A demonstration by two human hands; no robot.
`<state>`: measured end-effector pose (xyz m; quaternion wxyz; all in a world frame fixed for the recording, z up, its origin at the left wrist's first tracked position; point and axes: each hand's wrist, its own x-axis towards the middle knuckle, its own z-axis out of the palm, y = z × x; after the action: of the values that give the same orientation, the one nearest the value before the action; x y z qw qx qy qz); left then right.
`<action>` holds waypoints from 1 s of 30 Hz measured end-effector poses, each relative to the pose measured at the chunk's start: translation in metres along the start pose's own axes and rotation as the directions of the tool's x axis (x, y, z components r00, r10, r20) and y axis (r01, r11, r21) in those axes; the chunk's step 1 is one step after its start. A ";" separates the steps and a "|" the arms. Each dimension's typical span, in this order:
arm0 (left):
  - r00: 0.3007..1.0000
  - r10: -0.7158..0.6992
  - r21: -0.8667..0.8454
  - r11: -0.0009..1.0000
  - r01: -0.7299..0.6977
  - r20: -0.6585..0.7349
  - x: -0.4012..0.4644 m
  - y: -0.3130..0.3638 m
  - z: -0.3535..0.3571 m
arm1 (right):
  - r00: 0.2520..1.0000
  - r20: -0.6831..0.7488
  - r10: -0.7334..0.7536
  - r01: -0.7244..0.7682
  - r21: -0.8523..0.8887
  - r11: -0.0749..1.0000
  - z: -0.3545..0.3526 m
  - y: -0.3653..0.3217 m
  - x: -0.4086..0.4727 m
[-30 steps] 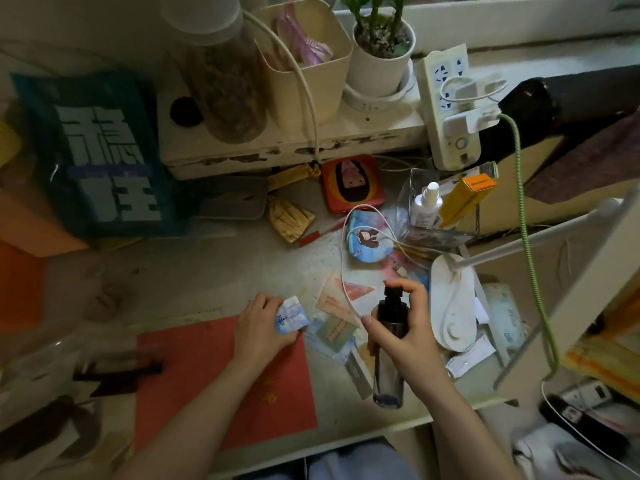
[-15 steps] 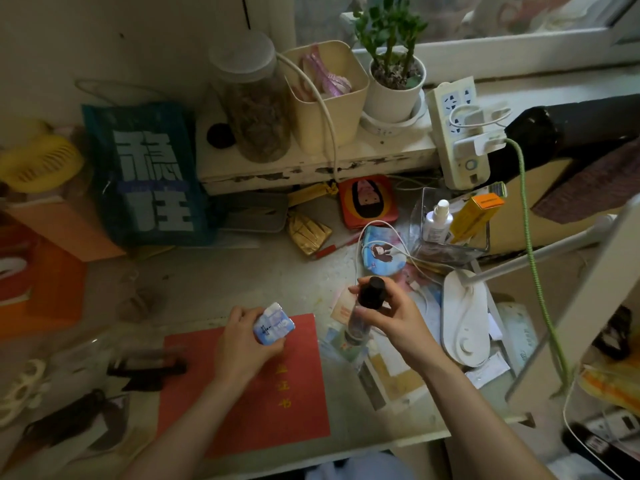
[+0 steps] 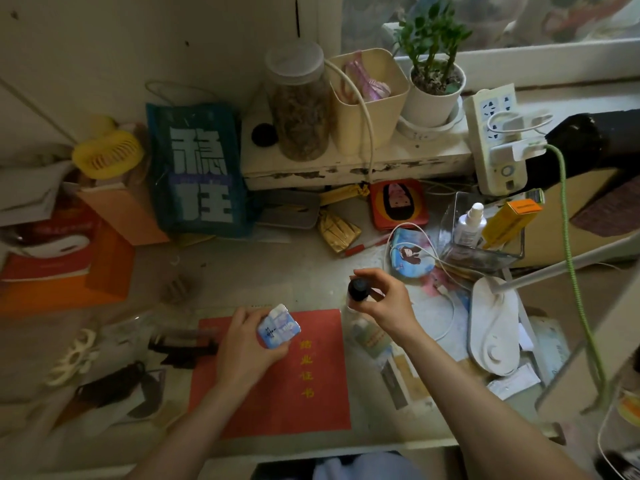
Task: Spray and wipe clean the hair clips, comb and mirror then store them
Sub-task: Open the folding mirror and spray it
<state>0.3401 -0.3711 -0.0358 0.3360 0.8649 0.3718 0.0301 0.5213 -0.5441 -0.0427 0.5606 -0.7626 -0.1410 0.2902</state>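
My left hand point(image 3: 246, 344) grips a small square blue-and-white mirror point(image 3: 278, 326) over a red booklet point(image 3: 304, 403). My right hand point(image 3: 388, 301) holds a clear spray bottle with a black cap point(image 3: 358, 289) upright by its top, its base near the desk, just right of the mirror. A white hair clip point(image 3: 74, 355) lies at the far left of the desk. Dark hair clips point(image 3: 114, 389) rest beside it. A black comb point(image 3: 183, 344) lies left of my left hand, partly hidden by it.
A white lamp base point(image 3: 491, 327) stands to the right, with cables looping around it. A clear box point(image 3: 481, 233) holds a white spray bottle and an orange carton. A blue bag point(image 3: 197, 171), jar, beige bin and potted plant line the back. Papers lie under my right arm.
My right hand has lifted the spray bottle and carried it up and toward the mirror, gripping it now by the cap. The camera has tilted up. The left hand keeps the mirror.
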 end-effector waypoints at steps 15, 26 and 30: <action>0.998 0.059 -0.026 0.998 -0.059 0.013 -0.002 0.019 -0.008 | 0.996 -0.061 0.068 -0.064 0.064 0.996 0.007 0.028 -0.013; 0.993 0.122 -0.041 0.992 -0.122 -0.006 -0.005 0.032 -0.031 | 0.992 -0.107 0.074 -0.076 -0.018 0.997 -0.010 0.018 -0.040; 0.990 0.143 -0.104 0.984 -0.143 -0.004 -0.004 0.042 -0.042 | 0.983 -0.180 0.042 -0.023 0.102 0.995 -0.019 -0.001 -0.074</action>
<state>0.3500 -0.3710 0.0230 0.3783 0.8706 0.3063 0.0722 0.4743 -0.5989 -0.0171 0.6035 -0.7593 -0.0622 0.2352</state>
